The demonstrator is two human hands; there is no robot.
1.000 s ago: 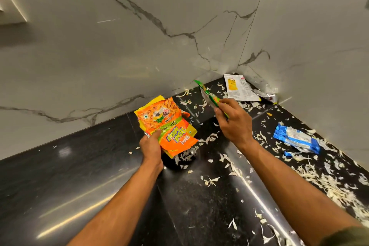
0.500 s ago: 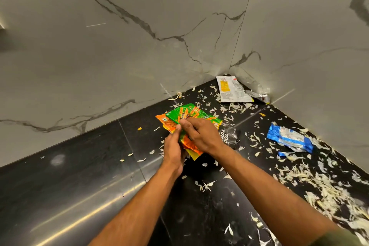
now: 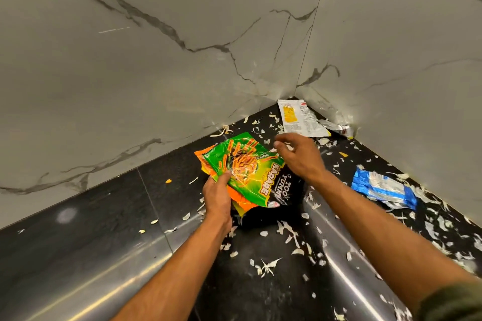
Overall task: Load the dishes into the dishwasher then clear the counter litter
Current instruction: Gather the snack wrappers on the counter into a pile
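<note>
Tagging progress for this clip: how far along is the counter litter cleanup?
Mid-way at best. In hand: the left hand grips a stack of snack wrappers, green wrapper on top; the right hand hovers empty above it. Left: the white wrapper in the corner, the blue wrapper, and white scraps across the black counter. Dishwasher not in view.

Black polished worktop (image 3: 91, 242) running into a far corner. Strewn with pale vegetable shreds (image 3: 266, 267), thickest at the right. White and yellow wrapper (image 3: 297, 118) flat in the far corner, crumpled foil scrap (image 3: 336, 126) just beside it. Blue and white packet (image 3: 383, 187) at right.
</note>
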